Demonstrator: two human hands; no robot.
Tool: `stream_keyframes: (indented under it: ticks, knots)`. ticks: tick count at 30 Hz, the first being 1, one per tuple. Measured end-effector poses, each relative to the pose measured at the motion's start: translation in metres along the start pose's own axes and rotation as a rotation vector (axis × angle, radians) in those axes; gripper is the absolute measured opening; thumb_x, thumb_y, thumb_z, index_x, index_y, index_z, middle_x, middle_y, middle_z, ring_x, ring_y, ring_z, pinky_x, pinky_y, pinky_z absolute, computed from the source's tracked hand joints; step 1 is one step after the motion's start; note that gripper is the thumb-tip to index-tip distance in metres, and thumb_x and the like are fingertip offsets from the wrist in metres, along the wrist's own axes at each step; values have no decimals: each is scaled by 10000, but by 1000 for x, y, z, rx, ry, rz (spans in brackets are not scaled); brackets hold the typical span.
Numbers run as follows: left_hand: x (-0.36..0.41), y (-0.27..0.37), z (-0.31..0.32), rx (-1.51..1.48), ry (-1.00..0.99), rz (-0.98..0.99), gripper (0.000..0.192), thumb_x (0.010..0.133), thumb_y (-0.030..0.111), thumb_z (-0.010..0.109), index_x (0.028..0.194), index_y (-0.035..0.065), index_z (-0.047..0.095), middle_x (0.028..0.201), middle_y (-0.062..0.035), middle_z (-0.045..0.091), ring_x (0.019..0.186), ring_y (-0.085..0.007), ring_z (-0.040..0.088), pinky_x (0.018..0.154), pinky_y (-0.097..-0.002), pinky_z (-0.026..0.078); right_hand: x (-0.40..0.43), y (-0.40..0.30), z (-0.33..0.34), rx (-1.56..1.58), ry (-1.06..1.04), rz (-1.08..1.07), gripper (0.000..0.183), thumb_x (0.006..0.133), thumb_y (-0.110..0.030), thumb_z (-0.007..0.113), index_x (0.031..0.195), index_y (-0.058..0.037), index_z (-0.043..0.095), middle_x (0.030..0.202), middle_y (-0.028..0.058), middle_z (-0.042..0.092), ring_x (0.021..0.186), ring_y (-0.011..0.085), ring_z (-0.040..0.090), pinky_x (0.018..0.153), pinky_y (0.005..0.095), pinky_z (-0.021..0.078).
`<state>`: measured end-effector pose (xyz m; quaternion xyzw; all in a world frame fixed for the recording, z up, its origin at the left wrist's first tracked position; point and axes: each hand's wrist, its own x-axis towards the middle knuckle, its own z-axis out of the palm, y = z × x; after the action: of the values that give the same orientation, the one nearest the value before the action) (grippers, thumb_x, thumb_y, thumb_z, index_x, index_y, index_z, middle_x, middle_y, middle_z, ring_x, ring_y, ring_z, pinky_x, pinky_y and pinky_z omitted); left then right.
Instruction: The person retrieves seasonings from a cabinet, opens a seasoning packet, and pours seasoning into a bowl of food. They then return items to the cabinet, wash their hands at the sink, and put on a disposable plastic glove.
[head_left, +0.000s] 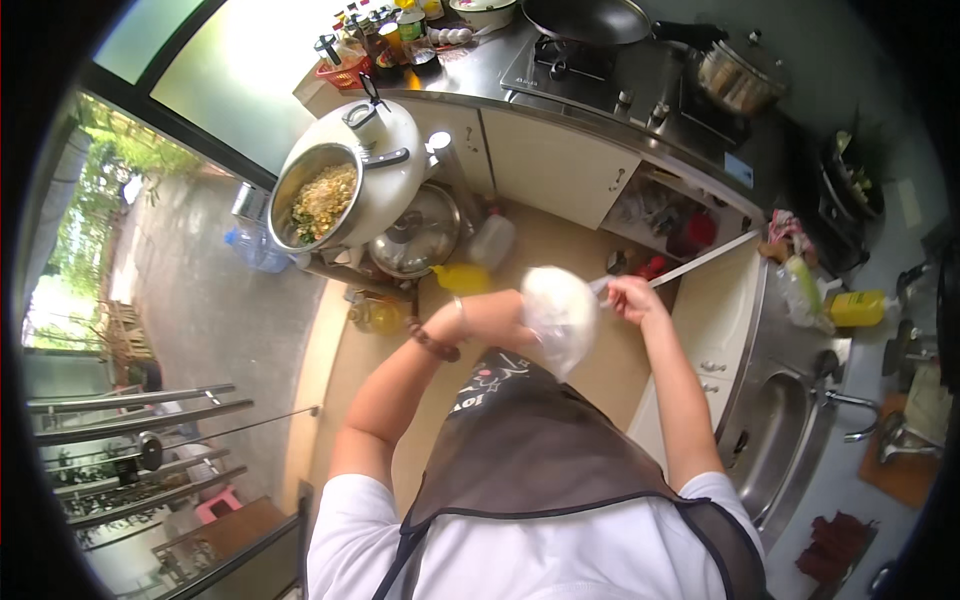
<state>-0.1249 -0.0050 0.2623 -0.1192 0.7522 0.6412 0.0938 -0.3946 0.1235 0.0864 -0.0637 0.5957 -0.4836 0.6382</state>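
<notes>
A clear plastic bag with white contents (559, 304) is held in front of my apron, above the floor. My left hand (504, 319) supports the bag from the left side, its fingers partly hidden behind it. With the fingertips of my right hand (634, 298) I pinch the bag's twisted neck on the right. The bag and my left hand are slightly blurred. Whether the contents are powder or dough, I cannot tell.
On a round white table (401, 172) stand a steel pot of chopped food (322, 196) and a black-handled knife (386, 157). A lower cabinet door (716, 300) hangs open. Behind are a gas stove (570, 71) and wok (589, 19); a sink (769, 435) lies right.
</notes>
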Motion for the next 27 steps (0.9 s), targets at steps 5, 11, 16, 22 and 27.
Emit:
stream_keyframes:
  ticks: [5,11,16,22,27]
  knots:
    - [21,-55,48,539,-254,-511,336,747,297,502,634,21,657,629,-102,644,605,-234,624,608,-349,501,-28,-44,58,-283,56,-355,92,712,-40,641,781,-24,583,637,58,622,495,109,563,450,229,432]
    - [-5,-150,73,-928,214,-634,241,865,225,451,746,49,567,711,-98,645,690,-204,644,619,-333,507,-50,26,99,-271,155,-665,97,736,-8,594,832,-14,597,663,65,640,579,121,619,529,252,481]
    - [-27,-109,85,-1538,433,-212,244,926,241,347,1007,80,512,1013,-85,598,902,-215,598,740,-375,497,-100,70,154,-691,464,-1029,105,750,-32,554,842,-53,601,733,106,612,683,259,607,599,367,473]
    - [-30,-94,88,-1636,354,-47,405,948,287,270,1245,63,429,1204,-158,518,1093,-265,515,925,-393,416,-130,87,170,-821,315,-1068,110,734,3,548,822,-39,599,727,102,612,662,235,601,600,357,476]
    - [-27,-94,86,-1698,258,90,402,930,270,309,1233,35,431,1197,-162,520,1133,-271,478,968,-393,381,-122,85,157,-425,338,-707,89,754,3,537,818,-21,593,654,46,596,587,113,565,529,272,442]
